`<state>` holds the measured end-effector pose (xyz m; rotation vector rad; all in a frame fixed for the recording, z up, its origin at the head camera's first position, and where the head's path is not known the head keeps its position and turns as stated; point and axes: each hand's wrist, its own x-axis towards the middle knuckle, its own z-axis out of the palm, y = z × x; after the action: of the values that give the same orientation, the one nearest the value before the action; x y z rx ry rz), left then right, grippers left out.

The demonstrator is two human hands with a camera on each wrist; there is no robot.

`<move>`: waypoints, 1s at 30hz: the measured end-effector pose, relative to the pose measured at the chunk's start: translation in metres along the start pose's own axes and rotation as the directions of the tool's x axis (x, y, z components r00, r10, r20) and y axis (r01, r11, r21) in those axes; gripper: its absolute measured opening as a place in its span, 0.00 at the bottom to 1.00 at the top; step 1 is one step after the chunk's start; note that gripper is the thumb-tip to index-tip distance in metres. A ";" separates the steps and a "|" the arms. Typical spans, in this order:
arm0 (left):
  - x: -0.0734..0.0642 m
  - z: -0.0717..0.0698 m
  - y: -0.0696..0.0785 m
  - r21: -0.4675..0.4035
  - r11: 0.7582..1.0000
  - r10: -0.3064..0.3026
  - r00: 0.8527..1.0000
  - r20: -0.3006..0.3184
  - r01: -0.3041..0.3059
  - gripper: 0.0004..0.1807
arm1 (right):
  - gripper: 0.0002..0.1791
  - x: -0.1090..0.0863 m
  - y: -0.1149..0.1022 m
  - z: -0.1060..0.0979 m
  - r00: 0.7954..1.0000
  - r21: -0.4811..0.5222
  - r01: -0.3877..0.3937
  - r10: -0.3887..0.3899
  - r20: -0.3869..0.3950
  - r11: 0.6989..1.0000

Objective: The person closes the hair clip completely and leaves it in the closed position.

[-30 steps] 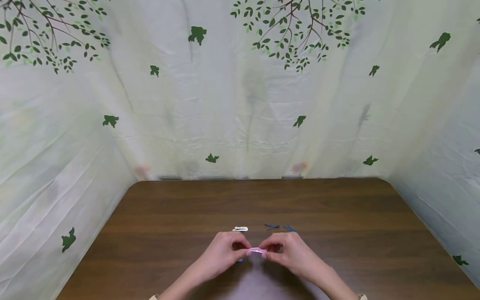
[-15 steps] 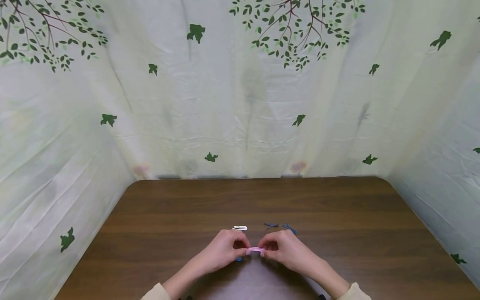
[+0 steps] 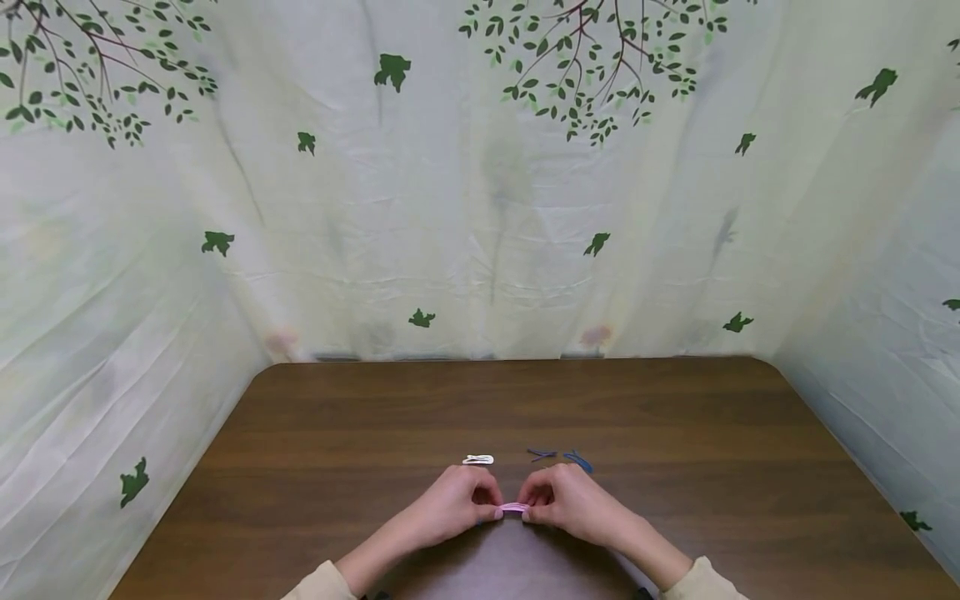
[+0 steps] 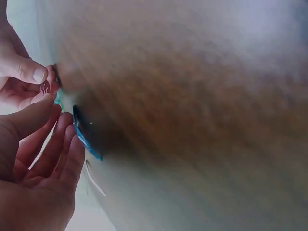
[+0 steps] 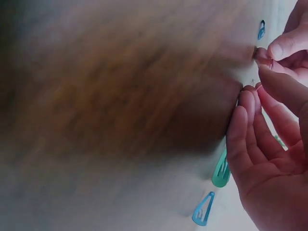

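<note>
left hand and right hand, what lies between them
A pink clip, pinched by both the left hand and the right hand; the head view shows it.

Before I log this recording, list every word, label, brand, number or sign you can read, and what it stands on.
None is readable in any view.
The backdrop shows leafy branches, no legible lettering.
The pink clip, pinched by the left hand and right hand, is too small to check for markings.

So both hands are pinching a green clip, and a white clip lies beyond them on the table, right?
Not quite: the head view shows the left hand and right hand pinching a pink clip, not a green one. The rest is right.
</note>
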<state>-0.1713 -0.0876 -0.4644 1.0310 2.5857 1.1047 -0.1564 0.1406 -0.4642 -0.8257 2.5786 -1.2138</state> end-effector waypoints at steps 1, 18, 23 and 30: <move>0.000 0.000 0.000 -0.003 1.000 0.003 1.000 -0.002 -0.003 0.05 | 0.06 0.001 0.001 0.000 1.000 0.004 -0.004 0.004 0.004 1.000; -0.001 0.007 0.002 0.042 0.999 0.028 0.999 -0.030 -0.027 0.10 | 0.07 0.002 0.002 0.000 0.999 -0.001 -0.007 0.007 0.035 1.000; -0.001 0.007 0.004 0.066 0.997 0.051 0.998 -0.027 -0.049 0.10 | 0.08 0.002 0.003 0.001 0.999 -0.030 0.005 -0.004 0.046 1.000; -0.002 0.009 0.003 0.094 0.995 0.050 0.998 -0.034 -0.046 0.09 | 0.08 0.001 0.004 0.001 0.998 -0.049 0.014 -0.011 0.060 0.999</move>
<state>-0.1650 -0.0822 -0.4687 1.1083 2.6774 1.0321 -0.1584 0.1420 -0.4679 -0.8748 2.5691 -1.1154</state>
